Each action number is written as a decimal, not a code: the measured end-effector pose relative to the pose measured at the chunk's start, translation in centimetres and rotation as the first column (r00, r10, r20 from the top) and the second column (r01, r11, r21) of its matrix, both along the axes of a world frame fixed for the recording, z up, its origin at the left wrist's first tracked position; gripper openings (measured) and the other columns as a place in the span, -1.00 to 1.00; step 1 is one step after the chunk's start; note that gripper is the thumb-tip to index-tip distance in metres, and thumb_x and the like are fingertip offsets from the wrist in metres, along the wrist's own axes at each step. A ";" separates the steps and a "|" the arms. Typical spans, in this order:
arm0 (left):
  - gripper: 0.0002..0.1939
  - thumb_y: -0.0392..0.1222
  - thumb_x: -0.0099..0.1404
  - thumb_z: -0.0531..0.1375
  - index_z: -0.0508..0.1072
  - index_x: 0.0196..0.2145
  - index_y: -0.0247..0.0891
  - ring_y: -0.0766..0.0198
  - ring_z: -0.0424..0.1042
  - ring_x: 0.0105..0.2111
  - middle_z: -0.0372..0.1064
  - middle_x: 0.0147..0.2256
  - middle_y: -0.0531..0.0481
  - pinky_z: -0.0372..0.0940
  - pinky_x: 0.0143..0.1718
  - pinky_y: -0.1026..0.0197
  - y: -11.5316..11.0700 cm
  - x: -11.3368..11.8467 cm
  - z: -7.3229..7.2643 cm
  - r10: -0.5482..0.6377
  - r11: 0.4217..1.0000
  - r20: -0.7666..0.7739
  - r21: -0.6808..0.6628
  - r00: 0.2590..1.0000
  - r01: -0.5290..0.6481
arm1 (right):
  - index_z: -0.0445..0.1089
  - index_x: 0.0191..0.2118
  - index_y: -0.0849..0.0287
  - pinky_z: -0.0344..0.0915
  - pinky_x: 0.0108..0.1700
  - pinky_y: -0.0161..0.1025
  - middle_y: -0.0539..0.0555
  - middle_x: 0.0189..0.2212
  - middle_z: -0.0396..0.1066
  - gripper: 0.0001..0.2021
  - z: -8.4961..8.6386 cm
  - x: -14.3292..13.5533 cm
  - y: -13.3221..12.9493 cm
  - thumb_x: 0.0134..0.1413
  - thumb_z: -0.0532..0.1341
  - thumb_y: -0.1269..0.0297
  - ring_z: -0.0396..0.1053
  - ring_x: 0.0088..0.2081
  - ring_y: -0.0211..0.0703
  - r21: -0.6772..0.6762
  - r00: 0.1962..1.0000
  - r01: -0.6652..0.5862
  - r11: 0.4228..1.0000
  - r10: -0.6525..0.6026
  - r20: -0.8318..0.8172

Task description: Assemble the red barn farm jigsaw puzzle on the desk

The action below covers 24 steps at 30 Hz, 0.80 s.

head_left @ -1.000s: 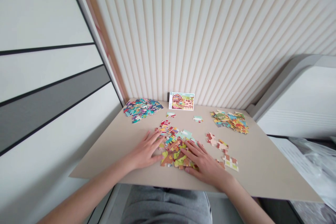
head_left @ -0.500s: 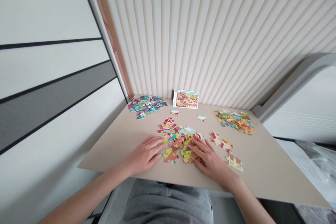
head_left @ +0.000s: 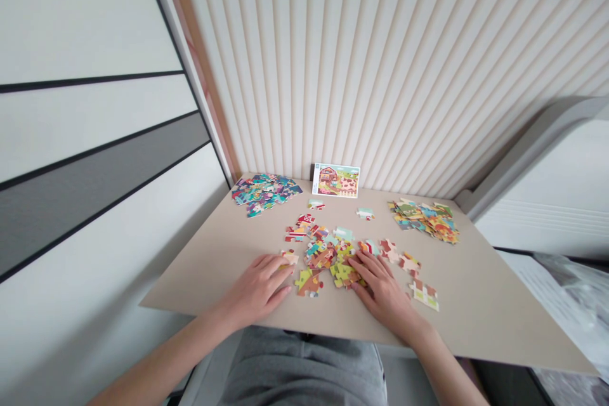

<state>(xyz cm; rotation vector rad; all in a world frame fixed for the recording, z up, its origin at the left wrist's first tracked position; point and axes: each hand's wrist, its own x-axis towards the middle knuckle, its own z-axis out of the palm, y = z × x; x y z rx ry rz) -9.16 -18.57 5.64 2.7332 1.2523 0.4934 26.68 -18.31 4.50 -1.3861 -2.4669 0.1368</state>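
1. The farm jigsaw pieces (head_left: 321, 256) lie heaped on the table (head_left: 480, 330), between both hands.
2. The left hand (head_left: 257, 288), fingers loosely extended, touches a pale piece (head_left: 290, 257); the right hand (head_left: 384, 288) lies flattened upon the heap's edge.
3. Sorting seems in hand; the next move probably calls for fingertips separating single pieces.
4. Behind stands the farm picture card (head_left: 335, 181).

Beige table (head_left: 204, 273) with three puzzle heaps

From my remote station I see a blue-and-purple heap (head_left: 266, 193) at the table's far left and a yellow-and-orange heap (head_left: 425, 221) at far right. Between them a farm picture card (head_left: 335, 180) stands at the back edge. A loose mixed heap (head_left: 321, 255) spreads nearer the front, a white-fence section (head_left: 424, 295) to its right.
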 end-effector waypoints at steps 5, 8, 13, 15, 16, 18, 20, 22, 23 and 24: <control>-0.46 -0.06 0.45 0.11 0.23 0.34 -0.13 -0.03 0.24 0.26 0.25 0.27 -0.16 0.20 0.30 -0.13 1.1 3.3 -0.3 0.006 0.999 0.078 0.035 0.997 -0.009 | 0.25 0.35 -0.10 0.07 0.38 0.22 0.14 0.29 0.28 -0.53 0.6 -0.6 0.5 0.39 0.14 0.13 0.19 0.33 0.10 0.015 0.999 -0.044 0.999 0.044 -0.017; -0.44 0.00 0.43 0.15 0.24 0.32 -0.17 -0.07 0.21 0.29 0.20 0.31 -0.21 0.18 0.30 -0.17 2.7 5.5 -0.4 0.068 0.997 0.099 0.040 0.993 -0.072 | 0.32 0.31 -0.09 0.09 0.36 0.21 0.15 0.21 0.36 -0.54 1.4 -0.9 0.9 0.35 0.20 0.06 0.26 0.27 0.12 0.016 0.997 -0.071 0.997 0.071 0.005; -0.50 -0.01 0.38 0.23 0.36 0.21 -0.18 -0.07 0.35 0.17 0.40 0.13 -0.19 0.25 0.23 -0.15 5.1 7.5 -0.5 0.078 0.997 0.094 -0.008 0.992 -0.078 | 0.31 0.30 -0.03 0.13 0.32 0.20 0.21 0.14 0.38 -0.49 2.2 -0.1 1.6 0.32 0.22 -0.04 0.29 0.21 0.17 0.054 1.000 -0.008 0.998 0.007 0.008; -0.56 -0.06 0.39 0.23 0.39 0.17 -0.17 -0.04 0.39 0.12 0.43 0.08 -0.17 0.29 0.20 -0.12 5.3 7.6 -0.6 0.068 0.997 0.100 -0.030 0.993 -0.065 | 0.26 0.34 0.03 0.17 0.29 0.21 0.25 0.13 0.38 -0.43 2.4 0.4 1.7 0.33 0.20 -0.06 0.30 0.20 0.20 0.079 0.996 0.091 0.993 -0.090 -0.025; -0.58 -0.10 0.39 0.22 0.39 0.17 -0.17 -0.02 0.40 0.11 0.42 0.08 -0.16 0.30 0.19 -0.10 5.3 7.5 -0.6 0.061 0.998 0.103 -0.039 0.993 -0.058 | 0.23 0.36 0.05 0.19 0.27 0.21 0.26 0.12 0.38 -0.41 2.4 0.6 1.7 0.33 0.19 -0.07 0.30 0.19 0.21 0.080 0.991 0.129 0.988 -0.126 -0.039; -0.62 -0.16 0.40 0.21 0.40 0.14 -0.17 0.01 0.40 0.11 0.40 0.10 -0.15 0.31 0.19 -0.06 5.1 7.1 -0.8 0.041 0.998 0.111 -0.055 0.993 -0.035 | 0.26 0.34 0.03 0.24 0.24 0.19 0.26 0.12 0.37 -0.42 2.4 0.4 1.6 0.32 0.20 -0.08 0.31 0.18 0.22 0.062 0.991 0.131 0.989 -0.128 -0.048; -0.62 -0.13 0.38 0.24 0.40 0.13 -0.15 0.00 0.39 0.12 0.35 0.15 -0.15 0.31 0.19 -0.05 4.9 6.7 -1.0 0.024 0.998 0.116 -0.064 0.993 -0.016 | 0.30 0.30 0.00 0.25 0.23 0.16 0.23 0.15 0.36 -0.44 2.4 -0.3 1.4 0.28 0.25 -0.07 0.29 0.21 0.22 0.031 0.998 0.053 0.998 -0.052 -0.037; -0.56 -0.05 0.34 0.29 0.38 0.13 -0.13 -0.03 0.37 0.15 0.31 0.18 -0.15 0.31 0.20 -0.08 4.7 6.6 -1.1 0.017 0.998 0.117 -0.065 0.993 -0.010 | 0.30 0.30 -0.01 0.20 0.28 0.14 0.20 0.20 0.35 -0.42 2.3 -1.3 1.3 0.25 0.29 -0.06 0.25 0.25 0.18 -0.003 0.998 -0.054 0.999 0.053 -0.026; -0.54 -0.03 0.32 0.31 0.37 0.13 -0.12 -0.05 0.36 0.16 0.31 0.19 -0.15 0.30 0.20 -0.10 4.7 6.6 -1.2 0.017 0.998 0.117 -0.065 0.993 -0.010 | 0.27 0.32 -0.01 0.17 0.31 0.13 0.18 0.22 0.34 -0.40 2.3 -1.8 1.3 0.24 0.31 -0.05 0.24 0.27 0.16 -0.022 0.995 -0.100 0.995 0.100 -0.023; -0.53 -0.03 0.31 0.32 0.37 0.13 -0.12 -0.05 0.35 0.16 0.32 0.18 -0.14 0.30 0.20 -0.10 4.7 6.6 -1.2 0.017 0.998 0.117 -0.065 0.993 -0.009 | 0.24 0.34 -0.01 0.14 0.33 0.12 0.16 0.23 0.33 -0.37 2.2 -2.2 1.3 0.23 0.31 -0.04 0.23 0.27 0.13 -0.037 0.991 -0.135 0.990 0.134 -0.021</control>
